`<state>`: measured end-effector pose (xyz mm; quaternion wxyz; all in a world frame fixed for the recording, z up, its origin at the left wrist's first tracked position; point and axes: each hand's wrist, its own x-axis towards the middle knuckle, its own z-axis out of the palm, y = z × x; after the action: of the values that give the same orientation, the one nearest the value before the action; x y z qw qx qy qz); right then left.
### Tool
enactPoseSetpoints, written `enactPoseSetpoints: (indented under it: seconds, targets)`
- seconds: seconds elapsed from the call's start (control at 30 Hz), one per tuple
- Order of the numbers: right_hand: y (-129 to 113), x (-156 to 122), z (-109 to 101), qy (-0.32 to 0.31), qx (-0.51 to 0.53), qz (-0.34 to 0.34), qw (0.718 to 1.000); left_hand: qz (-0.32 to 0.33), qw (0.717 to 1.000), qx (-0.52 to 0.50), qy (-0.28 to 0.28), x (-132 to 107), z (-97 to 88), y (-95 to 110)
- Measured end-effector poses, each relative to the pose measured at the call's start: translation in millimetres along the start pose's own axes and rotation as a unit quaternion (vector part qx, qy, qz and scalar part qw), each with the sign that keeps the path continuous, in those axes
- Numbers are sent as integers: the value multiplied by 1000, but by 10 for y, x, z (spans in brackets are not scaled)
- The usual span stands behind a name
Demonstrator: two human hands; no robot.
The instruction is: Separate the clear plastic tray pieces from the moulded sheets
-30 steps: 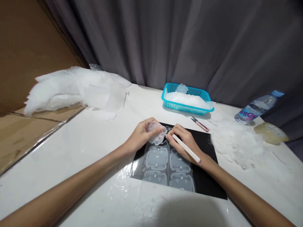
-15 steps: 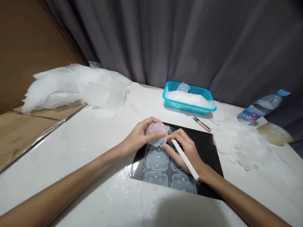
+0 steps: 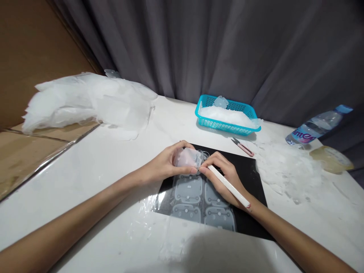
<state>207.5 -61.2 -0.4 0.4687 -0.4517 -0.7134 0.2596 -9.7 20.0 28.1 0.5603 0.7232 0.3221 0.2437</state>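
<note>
My left hand [image 3: 163, 163] is closed around a thin, translucent rounded piece [image 3: 186, 157], thumb across its lower edge. My right hand [image 3: 226, 174] has a slim white stick-like tool [image 3: 229, 185] lying between thumb and forefinger, its back end over the wrist. The right fingertips pinch at the right edge of the piece; the tool's front tip is hidden. Thin clear curled strips [image 3: 204, 153] stick out there. Below both hands, several pale rounded shapes [image 3: 188, 188] lie in rows on a glossy black sheet [image 3: 248, 176].
A turquoise basket [image 3: 229, 131] with white pieces stands at the back, pink-handled thread snips [image 3: 243, 147] in front. On the right are loose translucent scraps [image 3: 290, 170], a water bottle [image 3: 315, 127] and a yellowish tape roll [image 3: 331, 159]. White sheets [image 3: 85, 98] are heaped at left beside cardboard [image 3: 31, 155].
The right thumb and forefinger have closed together at the edge of the piece, and the white tool lies flatter. The left hand keeps its hold, with the piece tilted slightly.
</note>
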Motion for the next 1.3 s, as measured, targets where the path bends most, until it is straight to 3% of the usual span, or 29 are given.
enactPoseSetpoints:
  seconds: [0.2, 0.3, 0.43, 0.53, 0.77, 0.87, 0.97, 1.03, 1.3]
  targets:
    - [-7, -18, -4, -22, -73, -42, 996, -41, 997, -21, -67, -29, -40, 4]
    - [133, 44, -51, 57, -144, -30, 987, -92, 988, -21, -121, -75, -83, 42]
    - [343, 139, -182, 182, -188, 39, 965, -143, 971, -12, -190, -120, -121, 130]
    - [369, 138, -236, 183, -175, 49, 966, -120, 978, -26, -167, -108, -104, 177]
    - [108, 93, -212, 246, -201, -24, 948, -68, 991, -39, -105, -79, -56, 270]
    - [-44, 65, -201, 212, -164, -52, 962, -52, 993, -37, -96, -88, -44, 295]
    - [-195, -9, -163, 97, -107, -93, 985, -20, 996, -33, -76, -97, -36, 297]
    - [-274, -60, -129, 51, -96, -122, 987, -6, 997, -30, -65, -101, -32, 300]
    - [-369, -55, -156, 89, -177, -190, 961, 35, 992, -83, -92, -92, 19, 280]
